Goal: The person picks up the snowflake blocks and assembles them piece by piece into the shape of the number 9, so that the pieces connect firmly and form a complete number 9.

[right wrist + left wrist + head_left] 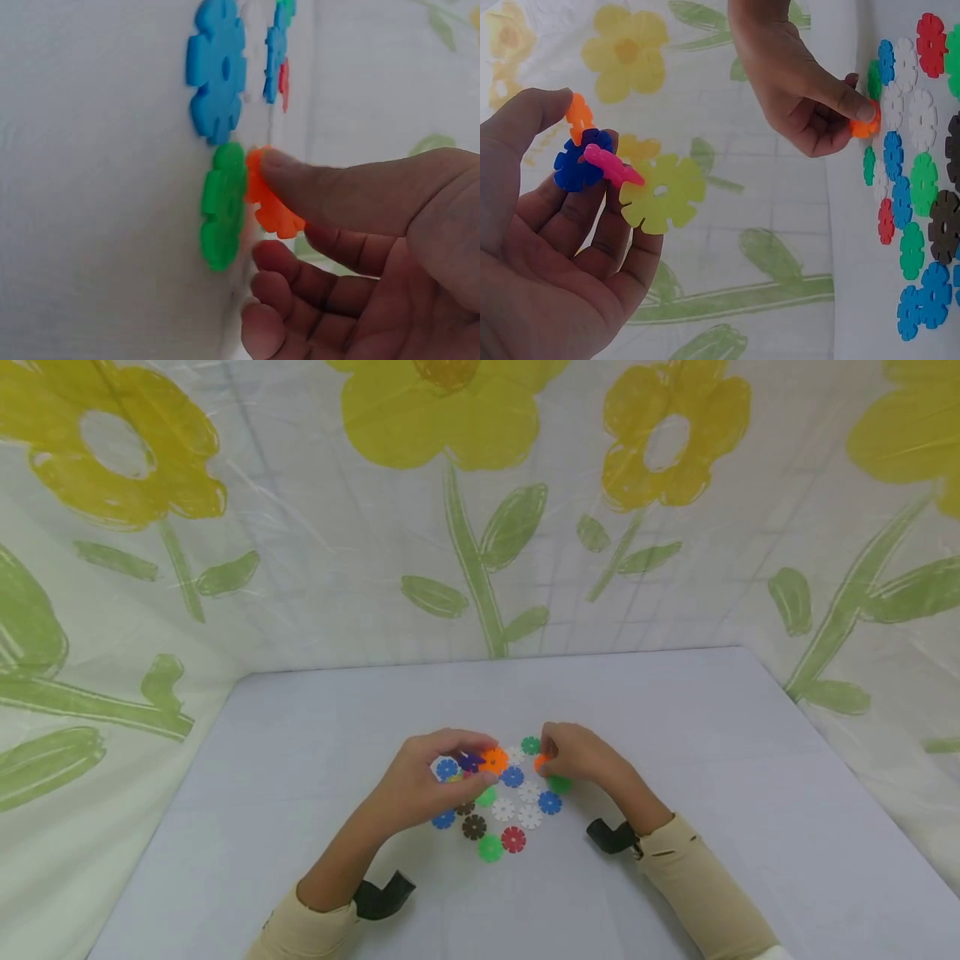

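Observation:
My left hand (pixel 474 762) holds a small cluster of joined snowflake discs (pixel 622 174) just above the table: orange, dark blue, pink and yellow-green pieces slotted together, pinched between thumb and fingers (pixel 592 217). My right hand (pixel 547 765) pinches a single orange disc (pixel 271 206) between thumb and fingers, beside a green disc (pixel 223 206) lying on the table. The orange disc (pixel 864 127) sits at the edge of the loose pile (pixel 510 814). The two hands are a short gap apart over that pile.
Several loose discs, blue, white, green, red and brown, lie on the pale table (pixel 300 752) between and in front of the hands. A flower-print sheet (pixel 480 527) walls the table at back and sides. Black wrist straps (pixel 382 895) show on both forearms.

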{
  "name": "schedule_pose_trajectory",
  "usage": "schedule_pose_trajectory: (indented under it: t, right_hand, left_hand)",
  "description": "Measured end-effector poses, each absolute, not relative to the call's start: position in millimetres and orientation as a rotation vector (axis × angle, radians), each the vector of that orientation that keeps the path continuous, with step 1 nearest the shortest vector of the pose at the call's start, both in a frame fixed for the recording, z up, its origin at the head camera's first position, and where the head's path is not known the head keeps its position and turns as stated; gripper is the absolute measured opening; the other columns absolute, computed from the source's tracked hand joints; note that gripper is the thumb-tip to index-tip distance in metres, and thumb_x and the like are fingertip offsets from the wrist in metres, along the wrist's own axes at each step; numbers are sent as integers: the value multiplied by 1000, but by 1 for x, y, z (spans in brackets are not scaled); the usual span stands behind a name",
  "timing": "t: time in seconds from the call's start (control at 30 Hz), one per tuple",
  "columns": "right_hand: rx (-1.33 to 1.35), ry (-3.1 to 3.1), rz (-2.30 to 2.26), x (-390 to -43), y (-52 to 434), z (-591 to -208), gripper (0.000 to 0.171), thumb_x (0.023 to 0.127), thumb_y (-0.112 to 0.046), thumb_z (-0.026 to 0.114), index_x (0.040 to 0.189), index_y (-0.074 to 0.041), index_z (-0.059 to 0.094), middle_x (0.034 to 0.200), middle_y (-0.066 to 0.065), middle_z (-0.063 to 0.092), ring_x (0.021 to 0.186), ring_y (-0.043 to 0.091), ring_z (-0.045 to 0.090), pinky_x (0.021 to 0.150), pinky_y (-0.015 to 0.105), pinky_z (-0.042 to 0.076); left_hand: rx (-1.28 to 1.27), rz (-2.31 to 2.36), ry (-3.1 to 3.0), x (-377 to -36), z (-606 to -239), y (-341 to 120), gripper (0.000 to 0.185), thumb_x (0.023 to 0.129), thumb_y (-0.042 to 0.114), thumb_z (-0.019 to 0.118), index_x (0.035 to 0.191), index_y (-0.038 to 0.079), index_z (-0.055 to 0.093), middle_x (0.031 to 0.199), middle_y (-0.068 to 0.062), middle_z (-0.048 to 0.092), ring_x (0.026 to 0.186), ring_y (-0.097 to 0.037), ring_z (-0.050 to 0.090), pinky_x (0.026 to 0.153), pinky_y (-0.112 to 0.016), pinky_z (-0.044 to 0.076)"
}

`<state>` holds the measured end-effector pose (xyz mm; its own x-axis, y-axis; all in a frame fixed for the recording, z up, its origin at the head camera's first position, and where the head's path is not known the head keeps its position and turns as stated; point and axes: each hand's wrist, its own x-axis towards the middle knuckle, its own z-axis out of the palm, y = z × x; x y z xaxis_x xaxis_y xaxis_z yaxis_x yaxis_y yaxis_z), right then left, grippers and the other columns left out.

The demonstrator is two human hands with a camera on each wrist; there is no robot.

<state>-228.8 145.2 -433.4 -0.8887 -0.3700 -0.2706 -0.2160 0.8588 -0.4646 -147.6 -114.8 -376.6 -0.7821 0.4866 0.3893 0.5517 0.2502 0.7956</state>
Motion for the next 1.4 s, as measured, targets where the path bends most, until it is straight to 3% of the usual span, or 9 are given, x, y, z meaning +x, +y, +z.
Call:
schedule_pose_trajectory:
  t: [0.3,0.47,0.67,0.9,1.4]
  right_hand:
    - [-622,2665,-862,-218,145,-415,16,97,-11,65,100,-10,49,79,2,58,67,18,54,58,31,46]
    - [-852,2590,-1081,-206,144,-397,16,99,-7,62,104,-10,47,85,2,62,73,19,61,62,32,52]
    - [-1061,2513,-1276,-189,141,-376,18,99,-7,62,111,-11,50,94,0,63,77,26,63,67,31,56]
    - [-1246,2508,-1390,-174,136,-362,16,99,-7,64,114,-10,59,96,-4,64,79,14,62,74,34,58]
    - [-1451,2534,-1418,-171,134,-361,20,97,-1,63,117,-4,67,100,1,69,77,9,60,69,28,56]
  left_hand:
    - [-978,-1553,-2463,-149,-379,-114,34,87,12,79,120,11,72,114,6,71,96,-9,66,85,-33,56]
    - [-955,-1540,-2457,-150,-378,-115,33,88,13,79,120,9,71,113,3,72,96,-10,66,84,-34,57]
    - [-901,-1540,-2477,-149,-376,-114,34,90,18,77,121,9,71,114,1,72,95,-10,67,84,-31,57]
    - [-870,-1536,-2492,-149,-376,-114,34,91,20,76,122,8,71,114,1,72,94,-10,67,83,-30,57]
    - [-892,-1584,-2511,-148,-376,-115,31,94,20,73,123,10,70,111,3,72,93,-11,66,82,-32,57]
